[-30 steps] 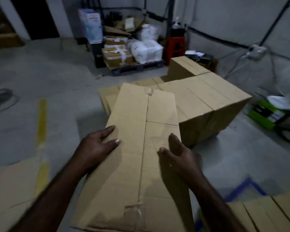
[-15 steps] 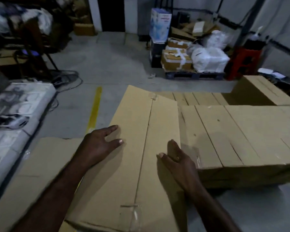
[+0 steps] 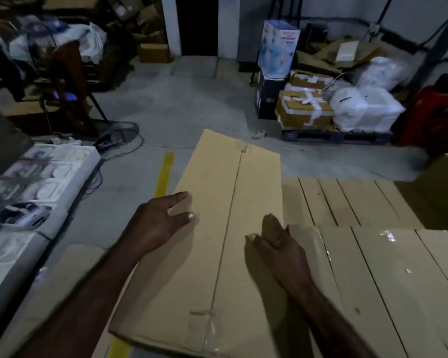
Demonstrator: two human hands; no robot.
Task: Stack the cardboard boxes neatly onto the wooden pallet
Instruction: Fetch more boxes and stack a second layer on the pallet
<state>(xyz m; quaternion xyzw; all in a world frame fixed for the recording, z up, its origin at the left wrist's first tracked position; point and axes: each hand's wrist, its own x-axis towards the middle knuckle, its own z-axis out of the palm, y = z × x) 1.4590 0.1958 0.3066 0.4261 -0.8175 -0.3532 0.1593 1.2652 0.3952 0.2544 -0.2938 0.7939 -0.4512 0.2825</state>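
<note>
The long cardboard box [image 3: 217,254] is plain matte tan, a flat rectangle with 1 straight seam down its top and clear tape, wrinkled and shiny, at both ends. It sits between 2 hands, and its right long edge is just beside the stacked boxes [image 3: 386,280], whose smooth tops carry glossy tape strips. The left hand [image 3: 158,223] lies at the box's left edge with straight, spread fingers and the thumb flat on top. The right hand [image 3: 277,244] rests at the right edge, thumb on the cardboard and fingers reaching forward along the gap - relaxed, not clenched. Beyond them, a lower row of box tops [image 3: 347,200] shows narrow parallel panels.

The floor [image 3: 192,112] is rough grey concrete with a worn yellow line [image 3: 164,171]. At the dim back wall a dark pallet [image 3: 334,136] holds crinkled white sacks [image 3: 365,109] and taped cartons - a red crate [image 3: 437,117] stands beside it.
</note>
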